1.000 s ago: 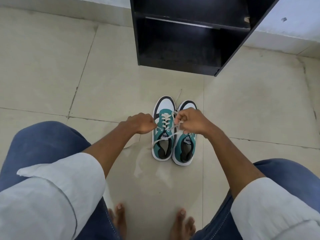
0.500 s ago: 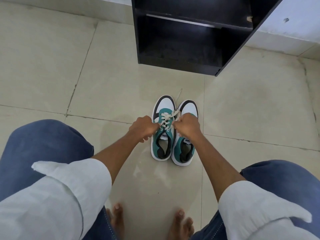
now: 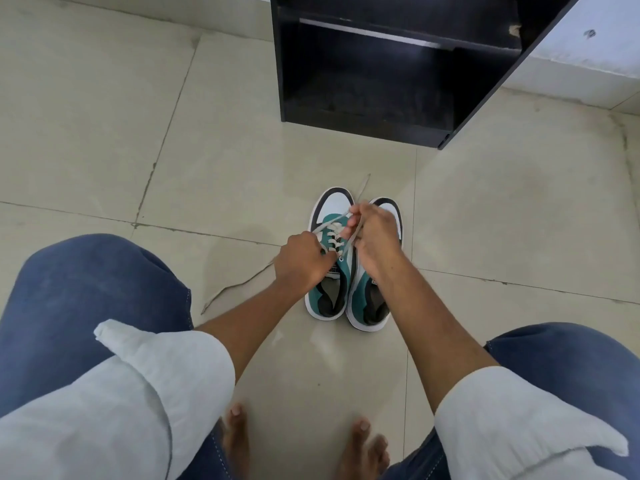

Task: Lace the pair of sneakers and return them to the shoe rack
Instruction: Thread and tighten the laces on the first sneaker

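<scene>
Teal left sneaker (image 3: 330, 271): both hands' fingers pinch lace (image 3: 349, 237); left hand (image 3: 300, 259), right hand (image 3: 372, 233).

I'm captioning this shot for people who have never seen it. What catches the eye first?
Two hands, left hand and right hand, work a pale lace over teal-and-white sneakers standing side by side on the tiled floor. Beyond them stands a black shoe rack.

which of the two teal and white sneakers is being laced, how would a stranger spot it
Start at the black shoe rack by the wall; in front of it two sneakers stand side by side on the beige tiled floor. It is the teal and white left sneaker. Unlike its neighbour, it has cream laces crossing its tongue, one end trailing left.
</scene>
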